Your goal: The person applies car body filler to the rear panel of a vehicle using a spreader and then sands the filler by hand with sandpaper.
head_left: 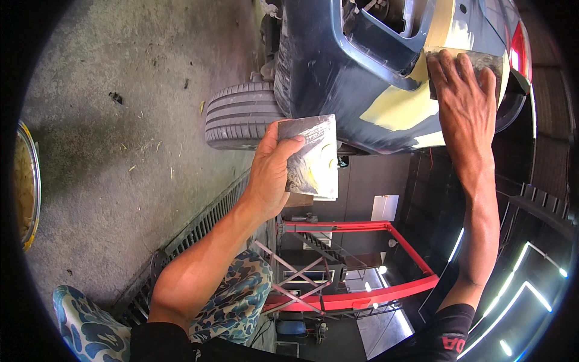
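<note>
My left hand (268,172) grips a flat metal spreader plate (318,136), thumb on top, with smears of pale yellow body filler on its face. Up at the right, my right hand (464,105) is closed on a wide, thin grey putty spreader (490,61), its fingers lying across the blade. That blade lies against the dark blue car body (316,72). Yellow filler (401,108) covers part of the panel beside my right hand, and another filler strip (441,27) runs above the spreader. The surface under the blade is hidden.
A tyre (241,114) stands left of the car panel, and a red tail light (518,48) is at far right. An open tin (27,187) of tan paste sits at the left edge on the concrete floor (145,108). A red lift frame (362,295) stands below.
</note>
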### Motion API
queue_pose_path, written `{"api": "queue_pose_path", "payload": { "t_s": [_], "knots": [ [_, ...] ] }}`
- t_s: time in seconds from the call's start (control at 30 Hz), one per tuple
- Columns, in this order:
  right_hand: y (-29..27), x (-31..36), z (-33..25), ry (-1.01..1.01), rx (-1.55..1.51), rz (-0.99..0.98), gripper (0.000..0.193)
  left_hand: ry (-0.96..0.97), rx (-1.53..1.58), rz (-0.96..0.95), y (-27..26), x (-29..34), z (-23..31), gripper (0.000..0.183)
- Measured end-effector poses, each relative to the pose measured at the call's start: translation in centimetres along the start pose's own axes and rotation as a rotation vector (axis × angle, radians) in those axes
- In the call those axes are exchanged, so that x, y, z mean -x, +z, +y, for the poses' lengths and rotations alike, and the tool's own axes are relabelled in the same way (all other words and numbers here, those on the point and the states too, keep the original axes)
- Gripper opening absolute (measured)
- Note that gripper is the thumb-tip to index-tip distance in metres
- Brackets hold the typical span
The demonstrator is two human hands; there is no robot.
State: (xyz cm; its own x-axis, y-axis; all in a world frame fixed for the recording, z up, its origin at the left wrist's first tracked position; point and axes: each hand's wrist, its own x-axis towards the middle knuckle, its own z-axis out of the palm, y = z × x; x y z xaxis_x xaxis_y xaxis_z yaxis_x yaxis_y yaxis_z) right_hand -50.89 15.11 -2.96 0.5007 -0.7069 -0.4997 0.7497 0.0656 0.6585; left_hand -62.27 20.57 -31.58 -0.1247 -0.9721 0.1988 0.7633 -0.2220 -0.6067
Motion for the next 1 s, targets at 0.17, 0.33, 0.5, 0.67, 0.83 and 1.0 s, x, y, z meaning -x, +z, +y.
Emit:
{"api": "queue_pose_path", "payload": {
  "t_s": [0.17,0.33,0.5,0.67,0.83,1.0],
  "knots": [
    [0.1,1.1,-2.1,0.007,0.03,-0.078,0.05,0.005,-0.03,-0.002,-0.8,-0.3,-0.6,0.03],
    [0.3,2.1,-3.8,0.038,0.077,-0.087,0.05,0.004,-0.057,0.011,-1.4,-0.3,-1.0,0.029],
    [0.0,2.6,-4.9,0.055,0.061,-0.102,0.05,0.022,-0.081,0.056,-1.8,-0.1,-1.3,0.031],
    [0.4,3.7,-7.1,0.123,-0.016,-0.2,0.059,0.015,-0.095,0.076,-2.1,0.1,-1.3,0.031],
    [0.6,4.5,-7.9,0.125,-0.022,-0.176,0.052,0.013,-0.095,0.057,-2.7,-0.1,-1.9,0.032],
    [-1.9,4.7,-7.3,0.22,-0.344,-0.077,0.052,0.045,-0.087,0.064,-2.1,-0.7,-1.3,0.031]
  ]
}}
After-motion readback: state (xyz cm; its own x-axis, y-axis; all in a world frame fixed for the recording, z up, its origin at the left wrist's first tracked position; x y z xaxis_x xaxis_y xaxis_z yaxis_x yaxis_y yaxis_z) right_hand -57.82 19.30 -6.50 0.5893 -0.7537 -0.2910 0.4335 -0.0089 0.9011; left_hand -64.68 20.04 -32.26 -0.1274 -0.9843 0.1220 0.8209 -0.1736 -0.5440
